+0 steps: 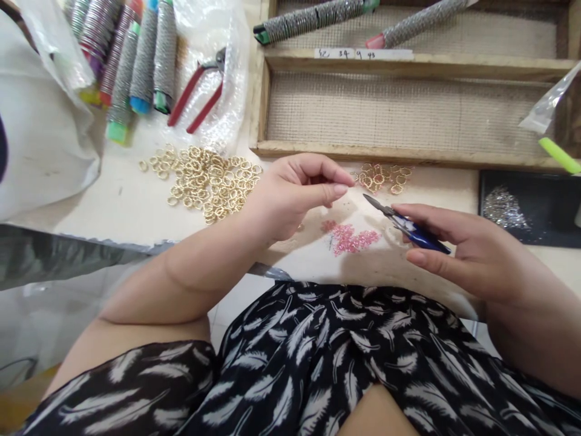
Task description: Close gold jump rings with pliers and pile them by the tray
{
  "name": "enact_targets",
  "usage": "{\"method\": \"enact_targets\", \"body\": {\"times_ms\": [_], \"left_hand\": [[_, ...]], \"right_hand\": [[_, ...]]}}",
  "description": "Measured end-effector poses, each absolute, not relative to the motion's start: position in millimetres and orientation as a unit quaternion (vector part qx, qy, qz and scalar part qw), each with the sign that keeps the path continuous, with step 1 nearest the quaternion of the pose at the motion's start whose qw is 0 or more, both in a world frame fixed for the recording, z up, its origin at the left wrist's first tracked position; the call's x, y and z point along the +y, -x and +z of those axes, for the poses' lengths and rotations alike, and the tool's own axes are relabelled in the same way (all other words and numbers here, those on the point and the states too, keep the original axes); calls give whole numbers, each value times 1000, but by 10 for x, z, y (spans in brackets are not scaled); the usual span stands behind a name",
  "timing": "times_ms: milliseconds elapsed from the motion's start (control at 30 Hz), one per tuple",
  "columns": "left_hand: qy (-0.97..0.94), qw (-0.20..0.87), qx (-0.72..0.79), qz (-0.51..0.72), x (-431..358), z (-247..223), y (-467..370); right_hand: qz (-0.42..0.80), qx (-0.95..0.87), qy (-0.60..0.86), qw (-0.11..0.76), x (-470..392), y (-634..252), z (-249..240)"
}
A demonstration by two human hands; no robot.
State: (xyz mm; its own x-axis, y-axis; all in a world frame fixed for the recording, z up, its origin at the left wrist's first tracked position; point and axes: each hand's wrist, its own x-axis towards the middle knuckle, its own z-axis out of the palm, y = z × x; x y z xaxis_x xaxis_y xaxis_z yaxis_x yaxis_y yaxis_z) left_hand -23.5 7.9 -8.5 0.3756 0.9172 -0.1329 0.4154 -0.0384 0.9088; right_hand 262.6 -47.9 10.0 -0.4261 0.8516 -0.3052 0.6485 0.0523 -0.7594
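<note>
My left hand (299,197) is closed, thumb and forefinger pinched together at their tips; whatever sits between them is too small to make out. In my right hand (463,242) is a pair of blue-handled pliers (415,233), its pointed tip toward the left fingertips but apart from them. Below and between the hands lies a small heap of pink beads (351,238). Just beyond the left fingertips is a small group of gold rings (381,177), some with pink on them. A larger pile of gold rings (209,178) spreads to the left of my left hand.
Behind the hands stands a wooden frame with mesh (376,148), holding silver-wrapped rods (313,23). Red-handled cutters (200,91) and more wrapped rods (144,60) lie on clear plastic at the upper left. A black tray (544,212) with silver bits is at the right.
</note>
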Motion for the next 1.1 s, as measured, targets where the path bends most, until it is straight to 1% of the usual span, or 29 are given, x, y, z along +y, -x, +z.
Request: {"method": "enact_targets", "body": {"times_ms": [67,167,300,400,467,567,700,933,1100], "left_hand": [[-670,486,500,255,71,-71,236],[-641,519,496,272,41,-57,234],[-600,558,445,361,10,-114,233],[-598,558,363,447,14,-191,233],[-595,556,339,472,23,-225,231],[-587,558,341,477,29,-238,227],[-584,560,335,482,25,-238,225],[-599,538,398,439,-3,-217,234],[-578,562,403,433,0,-192,231]], "right_hand": [[441,-713,528,135,-511,-2572,90],[457,-704,526,136,-522,-2545,62],[542,-646,512,164,-482,-2527,56],[628,-577,493,172,-449,-2474,101],[669,-539,479,177,-437,-2440,135],[693,-512,471,187,-431,-2413,165],[691,-511,476,185,-429,-2393,171],[693,-505,475,198,-438,-2373,159],[692,-504,475,204,-460,-2385,139]]}}
